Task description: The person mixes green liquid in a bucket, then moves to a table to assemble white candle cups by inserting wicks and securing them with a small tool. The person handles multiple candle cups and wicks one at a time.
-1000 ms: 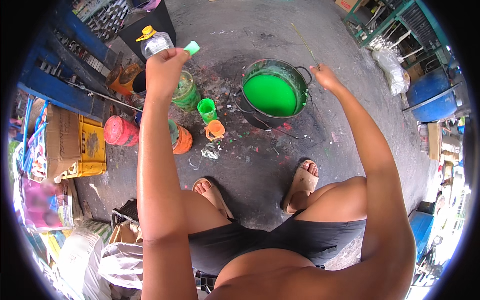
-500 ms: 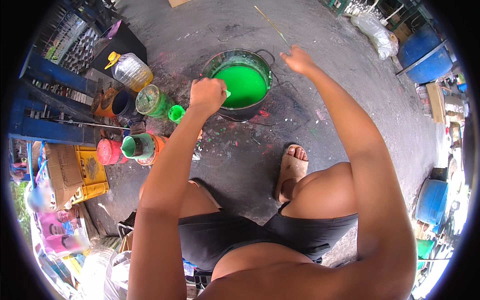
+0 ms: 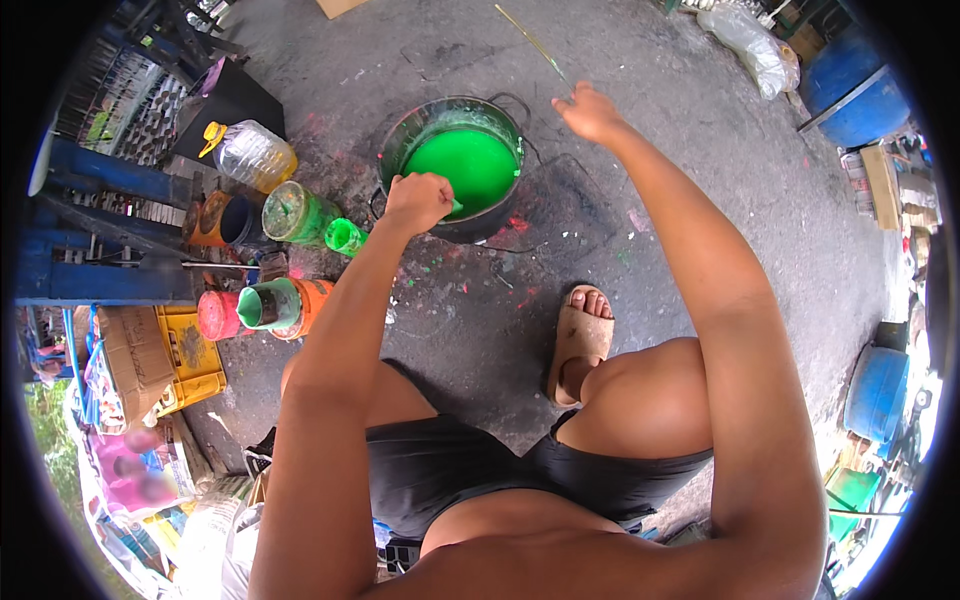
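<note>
My left hand (image 3: 419, 203) is closed at the near-left rim of a dark round pot (image 3: 392, 150) of bright green liquid (image 3: 458, 165). A small pale green piece (image 3: 457, 207) shows at its fingertips; its kind is unclear. Off to the right of the pot, my right hand (image 3: 590, 111) pinches one end of a thin yellowish stick (image 3: 527, 38). Green colour marks the stick near my fingers, and its far end points up and left, above the floor. Left of the pot stand a small bright green cup (image 3: 345, 236) and a green-stained clear container (image 3: 291, 213).
A yellow-capped plastic jug (image 3: 254, 155) lies tilted beside a black box (image 3: 228, 108). Nearer on the left are a pink tub (image 3: 219, 315), a green-stained jug (image 3: 268, 305) and a yellow crate (image 3: 192, 354). Blue drums (image 3: 850, 90) line the right side. My sandalled foot (image 3: 583, 340) rests before the pot.
The view has shifted slightly, so most of the floor things sit further left. Against the pot, my left hand is a little lower and further right. My right hand still pinches the stick.
</note>
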A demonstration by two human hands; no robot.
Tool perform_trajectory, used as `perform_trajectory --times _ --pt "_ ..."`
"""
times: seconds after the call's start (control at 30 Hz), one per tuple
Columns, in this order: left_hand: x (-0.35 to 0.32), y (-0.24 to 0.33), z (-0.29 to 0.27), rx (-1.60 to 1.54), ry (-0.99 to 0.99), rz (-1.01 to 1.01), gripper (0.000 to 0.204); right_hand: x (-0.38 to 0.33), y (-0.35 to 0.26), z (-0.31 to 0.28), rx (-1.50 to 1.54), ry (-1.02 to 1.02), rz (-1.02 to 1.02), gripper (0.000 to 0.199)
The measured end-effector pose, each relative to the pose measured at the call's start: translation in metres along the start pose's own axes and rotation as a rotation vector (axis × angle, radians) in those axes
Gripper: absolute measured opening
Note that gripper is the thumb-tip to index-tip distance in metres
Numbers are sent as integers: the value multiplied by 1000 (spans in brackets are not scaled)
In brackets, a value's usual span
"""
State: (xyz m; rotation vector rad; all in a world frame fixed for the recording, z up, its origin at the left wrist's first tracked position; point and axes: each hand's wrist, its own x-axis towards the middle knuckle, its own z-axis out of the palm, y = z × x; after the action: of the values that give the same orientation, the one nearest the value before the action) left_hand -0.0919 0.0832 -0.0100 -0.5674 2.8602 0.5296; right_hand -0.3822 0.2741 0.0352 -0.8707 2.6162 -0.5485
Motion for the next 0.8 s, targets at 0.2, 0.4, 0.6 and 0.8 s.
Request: perform_trajectory --times 0.2,0.4,0.6,0.8 --pt "-1 -17 -9 -349 111 -43 25 -3 4 -4 17 -47 -9 66" --pt "-17 -24 -63 -992 188 -171 27 -25 -24 5 326 -293 209 80" --pt "-102 -89 -153 -1332 422 -159 30 -90 39 73 721 -626 464 77" --pt "-264 -176 -219 -1148 702 -174 24 -113 18 50 1067 -638 547 32"
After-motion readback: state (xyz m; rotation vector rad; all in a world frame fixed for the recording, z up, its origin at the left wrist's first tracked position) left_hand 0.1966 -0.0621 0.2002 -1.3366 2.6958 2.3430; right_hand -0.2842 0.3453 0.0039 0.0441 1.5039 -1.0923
